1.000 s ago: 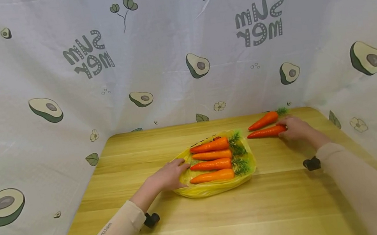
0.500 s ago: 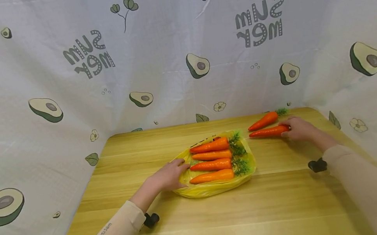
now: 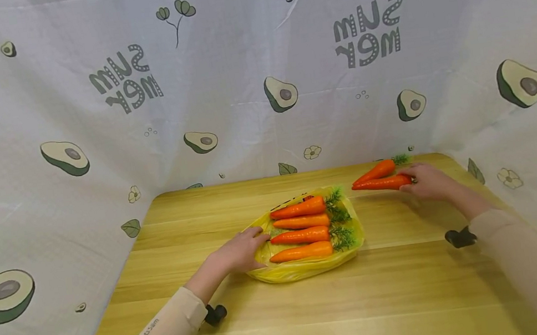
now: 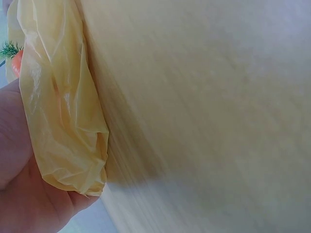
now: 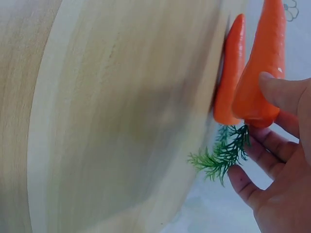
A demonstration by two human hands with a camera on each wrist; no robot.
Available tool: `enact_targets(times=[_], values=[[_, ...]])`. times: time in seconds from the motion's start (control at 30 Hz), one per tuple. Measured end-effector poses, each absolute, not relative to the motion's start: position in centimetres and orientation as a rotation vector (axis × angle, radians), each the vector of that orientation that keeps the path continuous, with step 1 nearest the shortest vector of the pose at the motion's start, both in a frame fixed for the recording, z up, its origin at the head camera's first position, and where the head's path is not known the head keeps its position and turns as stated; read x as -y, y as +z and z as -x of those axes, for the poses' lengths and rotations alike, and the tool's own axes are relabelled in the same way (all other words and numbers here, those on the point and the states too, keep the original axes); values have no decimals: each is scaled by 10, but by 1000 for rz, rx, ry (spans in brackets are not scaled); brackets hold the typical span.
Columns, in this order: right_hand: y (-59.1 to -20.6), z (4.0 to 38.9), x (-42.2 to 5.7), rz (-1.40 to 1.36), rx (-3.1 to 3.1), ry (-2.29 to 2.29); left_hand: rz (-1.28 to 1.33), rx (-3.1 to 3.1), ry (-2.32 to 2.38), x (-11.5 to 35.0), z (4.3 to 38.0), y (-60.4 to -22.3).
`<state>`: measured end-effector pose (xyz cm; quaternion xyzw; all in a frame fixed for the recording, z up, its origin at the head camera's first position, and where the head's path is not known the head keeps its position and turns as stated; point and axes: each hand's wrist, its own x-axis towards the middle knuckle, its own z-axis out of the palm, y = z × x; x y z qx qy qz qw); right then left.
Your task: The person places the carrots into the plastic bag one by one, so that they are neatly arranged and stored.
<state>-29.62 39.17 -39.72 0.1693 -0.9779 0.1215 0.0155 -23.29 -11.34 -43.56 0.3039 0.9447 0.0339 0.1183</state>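
My right hand (image 3: 428, 181) pinches a carrot (image 3: 382, 183) by its thick end. In the right wrist view the thumb presses one side of this carrot (image 5: 265, 63), and green fronds (image 5: 221, 155) hang by the fingers. Another carrot (image 3: 376, 171) lies just behind it near the table's back edge, overlapped by the held one. My left hand (image 3: 240, 250) holds the left edge of a yellow plastic bag (image 3: 301, 271). In the left wrist view the bag's crinkled side (image 4: 65, 107) lies against the palm. Several carrots (image 3: 302, 235) lie side by side on the bag, fronds to the right.
The light wooden table (image 3: 317, 318) ends at a back edge close behind the loose carrot. A white curtain (image 3: 234, 54) printed with avocados hangs behind and along both sides.
My right hand has moved slightly right and back, bringing the pinched carrot up to overlap the loose one behind it. The left hand and bag have stayed in place.
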Motion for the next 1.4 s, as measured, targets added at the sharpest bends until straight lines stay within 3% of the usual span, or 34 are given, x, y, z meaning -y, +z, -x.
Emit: enact_targets(times=[1.4], values=[[-332,249,-338,-655,2859,396,-904,-2765,113,114,231,-433]])
